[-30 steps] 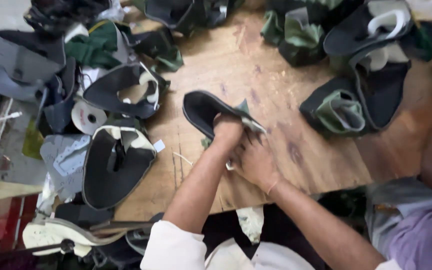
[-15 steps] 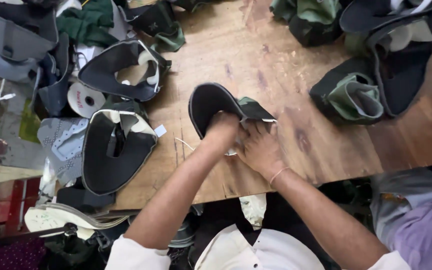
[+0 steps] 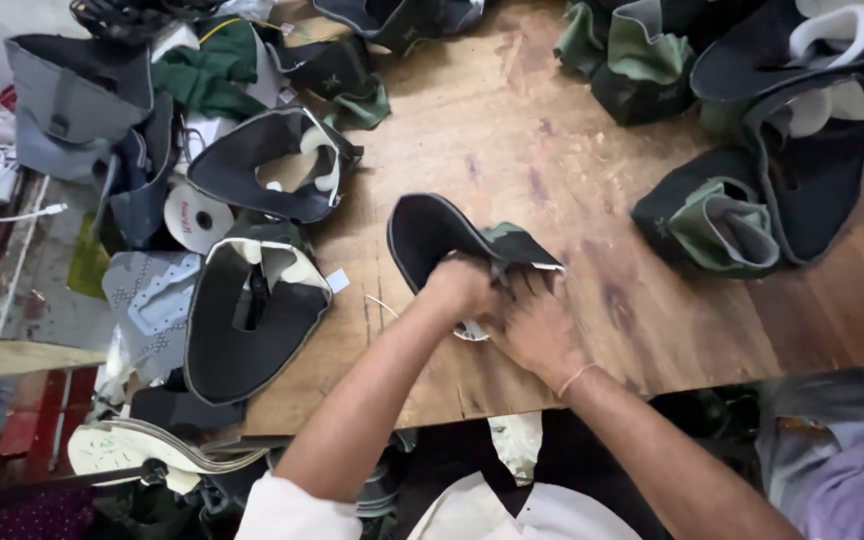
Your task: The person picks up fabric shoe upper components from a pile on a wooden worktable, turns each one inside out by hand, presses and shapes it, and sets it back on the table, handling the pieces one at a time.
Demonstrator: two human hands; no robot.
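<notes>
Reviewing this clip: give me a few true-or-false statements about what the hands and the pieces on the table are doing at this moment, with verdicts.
1. Both hands grip the same black shoe upper. True.
2. The left hand rests flat on bare wood, away from the right hand. False: it grips the upper, close beside the right hand.
3. A white tape roll lies among the pieces on the left. True.
4. The wooden table carries only one shoe piece. False: many uppers are piled along its edges.
5. The right wrist wears a thin band. True.

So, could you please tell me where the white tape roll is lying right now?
In the head view the white tape roll lies at the left of the wooden table, between two black shoe uppers.
</notes>
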